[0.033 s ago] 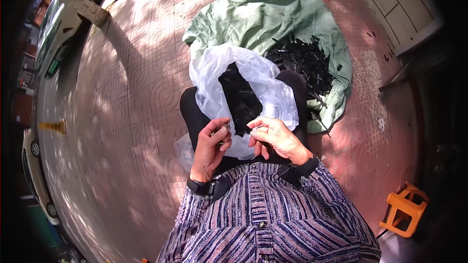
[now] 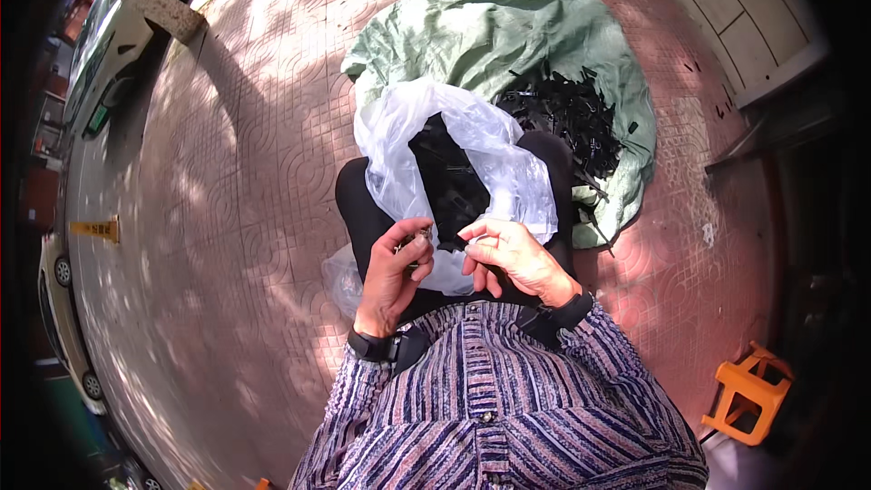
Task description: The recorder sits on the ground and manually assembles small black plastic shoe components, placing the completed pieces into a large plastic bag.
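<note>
Nearest, a striped knit top (image 2: 490, 372), its sleeves running to two dark wristbands (image 2: 370, 347). Left hand (image 2: 388, 274): fingers curled in, gripping small metallic pieces (image 2: 425, 232); these sit between thumb and bent fingers, partly hidden, count not readable. Right hand (image 2: 513, 256): thumb and forefinger drawn close together, remaining fingers loosely bent below; cannot tell whether a piece lies between the tips. The two hands are near each other but apart, fingertips facing across a narrow gap over the near edge of a translucent white plastic bag (image 2: 392, 141). Bag rests open on the lap between dark-trousered knees (image 2: 356, 200); dark contents (image 2: 454, 183) lie inside, just beyond the fingertips of both hands. Past the right knee, a pile of black strip-like pieces (image 2: 581, 118) lies on a spread green sheet (image 2: 472, 32), well apart from the fingers. Orange stool (image 2: 749, 395) at right, on patterned paving (image 2: 263, 218). Farther off at left: a parked pale car (image 2: 68, 308).
</note>
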{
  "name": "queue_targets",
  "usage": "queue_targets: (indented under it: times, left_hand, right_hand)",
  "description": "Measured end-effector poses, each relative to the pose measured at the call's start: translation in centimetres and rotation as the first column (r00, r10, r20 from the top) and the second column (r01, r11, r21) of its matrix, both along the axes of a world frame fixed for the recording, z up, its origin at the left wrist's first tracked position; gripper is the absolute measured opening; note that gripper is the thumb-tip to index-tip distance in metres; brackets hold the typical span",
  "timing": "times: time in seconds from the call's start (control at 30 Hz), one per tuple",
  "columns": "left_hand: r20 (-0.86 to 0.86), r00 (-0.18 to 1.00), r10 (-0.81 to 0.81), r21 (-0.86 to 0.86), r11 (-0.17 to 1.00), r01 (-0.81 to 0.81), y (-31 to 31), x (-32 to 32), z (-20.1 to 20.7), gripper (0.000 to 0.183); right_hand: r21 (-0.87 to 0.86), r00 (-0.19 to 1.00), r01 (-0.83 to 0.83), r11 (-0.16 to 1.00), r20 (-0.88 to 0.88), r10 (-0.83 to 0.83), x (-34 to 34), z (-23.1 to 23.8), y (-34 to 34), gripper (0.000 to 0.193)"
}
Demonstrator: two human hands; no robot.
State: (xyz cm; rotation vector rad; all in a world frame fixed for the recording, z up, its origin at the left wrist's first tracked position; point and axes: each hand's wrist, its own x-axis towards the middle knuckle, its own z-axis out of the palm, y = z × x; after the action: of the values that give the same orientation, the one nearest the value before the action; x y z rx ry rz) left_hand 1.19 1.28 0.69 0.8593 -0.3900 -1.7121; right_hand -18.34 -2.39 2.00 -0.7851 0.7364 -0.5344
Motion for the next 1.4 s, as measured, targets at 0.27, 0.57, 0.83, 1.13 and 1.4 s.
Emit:
queue_targets:
  times: [0.27, 0.57, 0.83, 1.13, 1.4]
  left_hand:
    - [-0.009, 0.996, -0.086, 0.003, 0.996, 0.086, 0.8, 1.3, -0.3, 0.025]
    - [-0.115, 0.985, -0.128, -0.001, 0.992, 0.128, 0.9, 1.9, -0.3, 0.025]
    - [-0.126, 0.987, -0.098, 0.032, 0.994, 0.102, 0.8, 1.9, -0.4, 0.026]
    - [0.302, 0.926, -0.226, 0.027, 0.973, 0.229, 0.9, 1.8, 0.9, 0.019]
    - [0.322, 0.939, -0.122, 0.001, 0.992, 0.129, 1.2, 1.3, 0.7, 0.02]
  right_hand:
    - [0.093, 0.995, -0.09, 0.992, -0.026, 0.092, 0.8, 0.4, 0.2, 0.037]
    - [0.097, 0.99, -0.111, 0.989, -0.071, 0.118, 1.4, 1.1, -0.2, 0.034]
    - [0.115, 0.994, -0.081, 0.99, -0.066, 0.089, 1.7, 1.0, -0.2, 0.033]
    - [-0.017, 0.98, -0.179, 0.984, -0.094, 0.177, 1.8, 1.3, -1.5, 0.029]
    - [-0.168, 0.92, -0.308, 0.936, -0.303, 0.248, 1.8, 1.3, -1.9, 0.023]
